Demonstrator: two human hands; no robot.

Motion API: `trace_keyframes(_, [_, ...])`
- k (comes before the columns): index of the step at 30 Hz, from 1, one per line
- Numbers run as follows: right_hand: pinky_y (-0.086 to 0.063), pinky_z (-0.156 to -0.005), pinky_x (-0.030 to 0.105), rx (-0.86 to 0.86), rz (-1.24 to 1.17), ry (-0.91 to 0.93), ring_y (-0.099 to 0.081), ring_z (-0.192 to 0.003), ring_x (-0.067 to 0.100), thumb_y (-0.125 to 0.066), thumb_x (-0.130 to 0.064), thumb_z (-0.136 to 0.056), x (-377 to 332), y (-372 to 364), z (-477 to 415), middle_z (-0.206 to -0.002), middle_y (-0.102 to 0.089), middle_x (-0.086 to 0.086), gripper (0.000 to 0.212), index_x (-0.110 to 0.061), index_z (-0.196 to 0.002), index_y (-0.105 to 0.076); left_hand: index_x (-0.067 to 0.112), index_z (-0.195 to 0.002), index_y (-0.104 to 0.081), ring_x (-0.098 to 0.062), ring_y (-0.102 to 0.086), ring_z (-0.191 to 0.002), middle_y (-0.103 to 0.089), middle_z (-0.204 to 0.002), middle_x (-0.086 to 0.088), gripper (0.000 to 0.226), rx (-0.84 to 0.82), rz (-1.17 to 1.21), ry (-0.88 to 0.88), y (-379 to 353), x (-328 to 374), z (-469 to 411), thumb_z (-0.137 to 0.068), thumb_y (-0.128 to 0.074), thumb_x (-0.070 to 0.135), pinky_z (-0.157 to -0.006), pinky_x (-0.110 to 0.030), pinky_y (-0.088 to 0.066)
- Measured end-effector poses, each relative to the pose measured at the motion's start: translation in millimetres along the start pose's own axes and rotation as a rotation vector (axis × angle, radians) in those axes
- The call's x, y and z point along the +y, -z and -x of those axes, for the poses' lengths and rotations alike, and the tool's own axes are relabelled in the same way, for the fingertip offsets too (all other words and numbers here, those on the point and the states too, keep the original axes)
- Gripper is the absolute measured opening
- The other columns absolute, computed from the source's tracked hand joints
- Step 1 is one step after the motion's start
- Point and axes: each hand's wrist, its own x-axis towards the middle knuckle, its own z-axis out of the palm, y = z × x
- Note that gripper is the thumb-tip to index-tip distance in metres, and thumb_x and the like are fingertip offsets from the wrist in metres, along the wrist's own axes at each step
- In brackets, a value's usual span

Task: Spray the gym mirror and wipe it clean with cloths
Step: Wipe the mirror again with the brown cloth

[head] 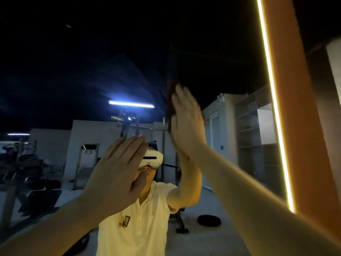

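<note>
Both hands up on the glass, wiping high.
Left hand (115, 172) lies flat, fingers straight and close together, palm to the mirror (73, 74), probably as a brace. Right hand (186, 119), also flat and a bit blurred, presses a dark cloth (170, 97) against the glass above head height; a flat palm likely spreads the pressure. A lit strip (271, 108) edges the mirror beside an orange panel (299, 126). The reflection shows a dim gym with racks, shelving and a tube light (131, 104).
</note>
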Motion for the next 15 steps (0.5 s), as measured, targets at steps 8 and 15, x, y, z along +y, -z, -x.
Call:
trace_keyframes(8, [-0.016,-0.126,0.044,-0.177,0.279,0.455,-0.026,-0.154,0.026,-0.069,-0.016,-0.088,-2,-4,44,-0.164,-0.037,0.009,0.067,-0.011,-0.151,-0.047,-0.001,-0.151,-0.046,-0.036,-0.045,-0.145,-0.047,-0.156,-0.022,0.072,0.044,0.017,0.092,8,-23,-6,-0.098,-0.04,0.047,-0.119,-0.054,-0.035])
trace_keyframes(15, [-0.012,-0.13,0.043,0.007,0.032,-0.036,-0.01,-0.159,0.021,-0.05,-0.007,-0.102,-25,-9,-87,-0.172,-0.017,0.001,0.06,-0.015,-0.159,-0.035,0.002,-0.152,-0.045,-0.035,-0.049,-0.143,-0.048,-0.156,-0.02,0.074,0.04,-0.03,0.024,10,-37,-3,-0.096,-0.041,0.052,-0.114,-0.052,-0.034])
